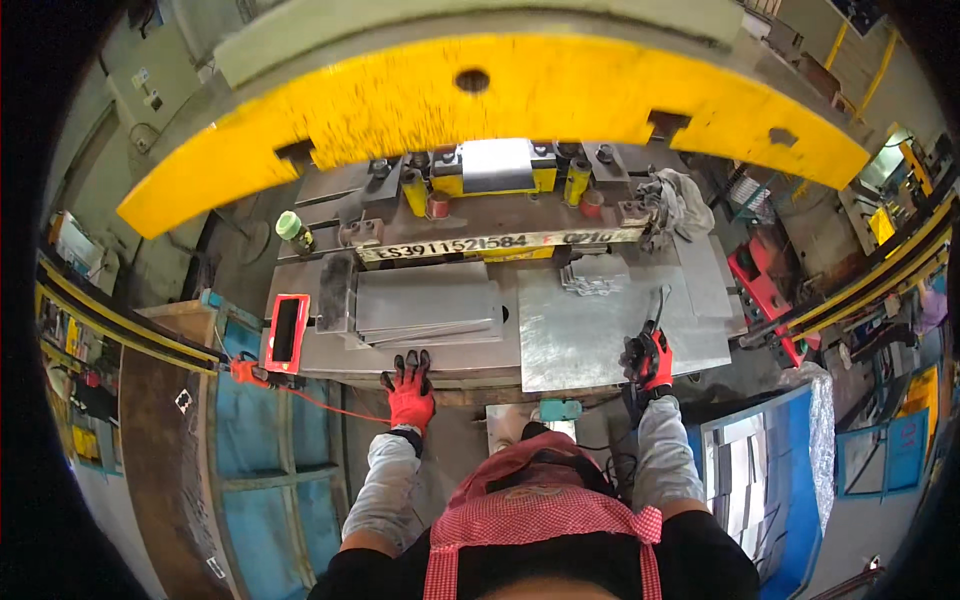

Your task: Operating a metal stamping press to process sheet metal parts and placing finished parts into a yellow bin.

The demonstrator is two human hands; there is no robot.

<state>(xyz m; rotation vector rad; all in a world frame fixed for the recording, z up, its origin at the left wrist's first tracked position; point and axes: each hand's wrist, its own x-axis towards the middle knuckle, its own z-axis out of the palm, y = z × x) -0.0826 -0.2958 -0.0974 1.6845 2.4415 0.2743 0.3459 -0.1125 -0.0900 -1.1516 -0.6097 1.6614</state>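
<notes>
Right hand (650, 360), gloved, right of centre, closed around a thin metal tool (657, 305); its long axis runs upward, tip toward the press. Left hand (410, 392) lies flat, fingers spread, on the table edge (330, 362) below stacked sheets (425, 305).

Single head-worn fisheye view, looking steeply down, close over the metal worktable (600, 340), edges bending outward

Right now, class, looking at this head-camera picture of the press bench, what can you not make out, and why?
- Thin dark tool in the red-gloved right hand: too small to identify.
- Left hand, flat by the stack of grey metal sheets: contact with the sheets unclear.
- Die area behind the yellow curved guard: hidden by that guard.
- Blue bins at the lower left: contents distorted by the fisheye rim.
</notes>
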